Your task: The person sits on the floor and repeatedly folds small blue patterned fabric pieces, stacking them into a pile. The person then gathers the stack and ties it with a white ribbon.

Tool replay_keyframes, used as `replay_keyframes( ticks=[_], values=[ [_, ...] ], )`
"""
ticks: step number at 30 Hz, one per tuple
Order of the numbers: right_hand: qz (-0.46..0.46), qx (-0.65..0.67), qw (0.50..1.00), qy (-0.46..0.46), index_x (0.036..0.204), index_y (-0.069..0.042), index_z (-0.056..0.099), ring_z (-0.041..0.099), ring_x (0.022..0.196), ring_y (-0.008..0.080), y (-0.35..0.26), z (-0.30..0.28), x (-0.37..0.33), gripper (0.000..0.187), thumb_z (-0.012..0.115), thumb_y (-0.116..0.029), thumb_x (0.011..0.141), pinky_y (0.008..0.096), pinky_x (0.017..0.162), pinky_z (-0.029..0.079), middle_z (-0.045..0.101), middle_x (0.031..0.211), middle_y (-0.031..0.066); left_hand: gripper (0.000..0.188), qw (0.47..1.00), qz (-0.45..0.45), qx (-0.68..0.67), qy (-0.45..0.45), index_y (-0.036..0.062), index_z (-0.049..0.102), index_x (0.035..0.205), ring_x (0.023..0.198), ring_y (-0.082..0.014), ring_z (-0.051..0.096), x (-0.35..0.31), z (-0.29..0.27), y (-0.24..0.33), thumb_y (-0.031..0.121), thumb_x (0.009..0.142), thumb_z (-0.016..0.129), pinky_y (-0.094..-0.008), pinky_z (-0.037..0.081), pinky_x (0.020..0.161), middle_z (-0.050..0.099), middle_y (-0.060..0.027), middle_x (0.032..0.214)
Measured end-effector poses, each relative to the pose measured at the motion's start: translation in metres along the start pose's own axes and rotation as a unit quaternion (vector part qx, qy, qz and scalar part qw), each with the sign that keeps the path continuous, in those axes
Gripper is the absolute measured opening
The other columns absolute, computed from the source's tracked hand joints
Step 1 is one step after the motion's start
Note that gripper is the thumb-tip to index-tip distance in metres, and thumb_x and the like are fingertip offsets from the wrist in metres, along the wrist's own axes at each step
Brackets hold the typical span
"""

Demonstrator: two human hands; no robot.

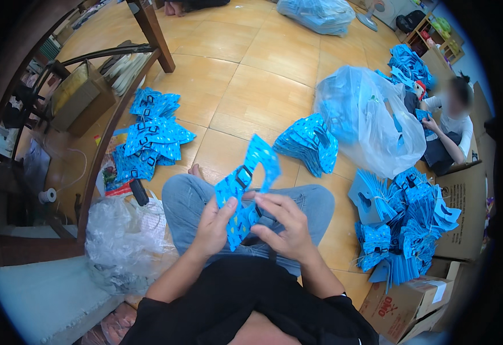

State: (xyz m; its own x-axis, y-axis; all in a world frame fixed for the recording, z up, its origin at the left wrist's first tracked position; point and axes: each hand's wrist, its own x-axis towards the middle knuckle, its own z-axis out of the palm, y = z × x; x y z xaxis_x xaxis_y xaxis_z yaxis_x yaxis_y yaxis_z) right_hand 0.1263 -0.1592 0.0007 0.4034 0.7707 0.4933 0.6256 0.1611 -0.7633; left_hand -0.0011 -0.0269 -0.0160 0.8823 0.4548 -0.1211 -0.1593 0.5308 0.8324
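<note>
Over my lap I hold a blue patterned piece (235,231), flat and thin, with a black square frame on it and a curved strip at its top. My left hand (210,228) grips its left edge, thumb on the front. My right hand (286,224) pinches the right side with bent fingers; the exact contact is partly hidden. A fanned stack of similar blue pieces (309,141) lies on the floor just beyond my right knee. More stacks (156,138) spread out past my left knee, beside a small black object (139,192).
Bundled blue pieces (403,224) heap up on my right, near cardboard boxes (403,307). Beyond them stands a big clear plastic bag (372,121) of blue pieces. Another person (452,123) sits there handling a blue piece. Left are a wooden frame (113,121) and crumpled plastic (119,241).
</note>
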Motion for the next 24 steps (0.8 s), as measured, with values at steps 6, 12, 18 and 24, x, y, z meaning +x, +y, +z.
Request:
replay_keyframes(
  ticks=[6, 12, 18, 24],
  values=[
    [0.061, -0.127, 0.985, 0.098, 0.106, -0.001, 0.065, 0.067, 0.069, 0.0176, -0.003, 0.013, 0.001, 0.028, 0.074, -0.007, 0.081, 0.0297, 0.058, 0.053, 0.061, 0.094, 0.0120, 0.053, 0.996, -0.064, 0.042, -0.047, -0.0030, 0.042, 0.136, 0.110, -0.0176, 0.059, -0.008, 0.015, -0.007, 0.038, 0.105, 0.034, -0.0323, 0.048, 0.095, 0.059, -0.0143, 0.122],
    [0.165, 0.021, 0.981, 0.104, 0.091, -0.001, 0.065, 0.067, 0.070, 0.0228, 0.004, 0.001, 0.005, 0.008, 0.067, -0.005, 0.086, 0.0333, 0.059, 0.054, 0.063, 0.094, 0.0122, 0.050, 0.994, -0.076, 0.003, -0.073, -0.0032, 0.042, 0.136, 0.106, -0.0176, 0.062, 0.002, 0.011, -0.004, 0.036, 0.105, 0.037, -0.0326, 0.050, 0.093, 0.060, -0.0128, 0.120],
    [0.116, -0.182, 0.960, 0.180, 0.106, 0.001, 0.063, 0.059, 0.105, 0.0313, 0.021, -0.029, 0.005, 0.023, 0.067, -0.008, 0.086, 0.0392, 0.090, 0.046, 0.061, 0.112, 0.0172, 0.032, 0.990, 0.061, 0.087, -0.092, -0.0016, 0.049, 0.127, 0.107, -0.0220, 0.063, 0.003, -0.008, 0.012, 0.019, 0.102, 0.046, -0.0378, 0.049, 0.097, 0.060, -0.0155, 0.122],
    [0.182, -0.076, 0.978, 0.067, 0.105, 0.001, 0.065, 0.064, 0.100, 0.0299, 0.029, -0.051, -0.009, 0.018, 0.063, 0.000, 0.087, 0.0356, 0.088, 0.049, 0.066, 0.105, 0.0175, 0.019, 0.869, 0.282, 0.403, -0.044, 0.0058, 0.064, 0.111, 0.120, -0.0309, 0.055, 0.019, -0.025, 0.026, 0.010, 0.095, 0.055, -0.0419, 0.034, 0.107, 0.063, -0.0137, 0.123]
  ],
)
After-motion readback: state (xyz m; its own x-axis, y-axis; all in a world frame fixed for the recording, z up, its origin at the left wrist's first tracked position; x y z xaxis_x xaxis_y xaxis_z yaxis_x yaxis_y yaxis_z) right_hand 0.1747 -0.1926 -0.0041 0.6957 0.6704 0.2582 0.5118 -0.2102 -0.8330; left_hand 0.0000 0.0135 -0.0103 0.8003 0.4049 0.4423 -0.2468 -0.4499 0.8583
